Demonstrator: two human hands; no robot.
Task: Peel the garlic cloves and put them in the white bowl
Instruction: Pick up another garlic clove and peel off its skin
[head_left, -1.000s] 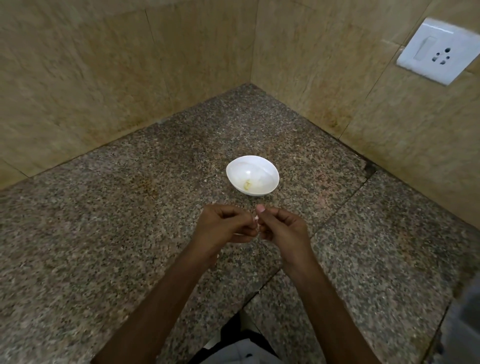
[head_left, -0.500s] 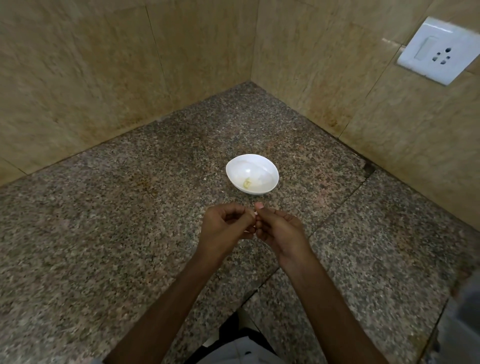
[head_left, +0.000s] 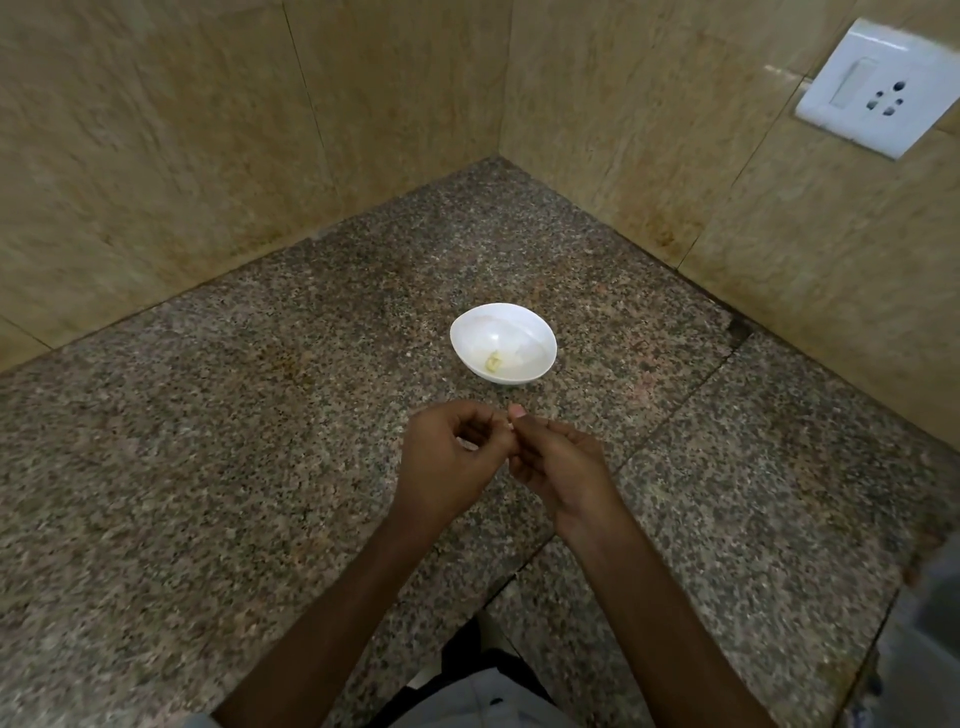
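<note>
Barely shifted, left hand (head_left: 447, 462) and right hand (head_left: 558, 467) stay curled together at frame centre, pinching a garlic clove (head_left: 511, 426) mid-peel below the white bowl (head_left: 524, 332); next, probably, dropping it in.

The white bowl (head_left: 470, 332) holds a yellowish bit (head_left: 492, 362), perhaps garlic, on a speckled brown-grey counter (head_left: 208, 467); wall tiles (head_left: 156, 156) mottled beige.

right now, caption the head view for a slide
Left hand and right hand pinch a pale garlic clove over the granite counter, near the white bowl holding one yellowish piece.
</note>
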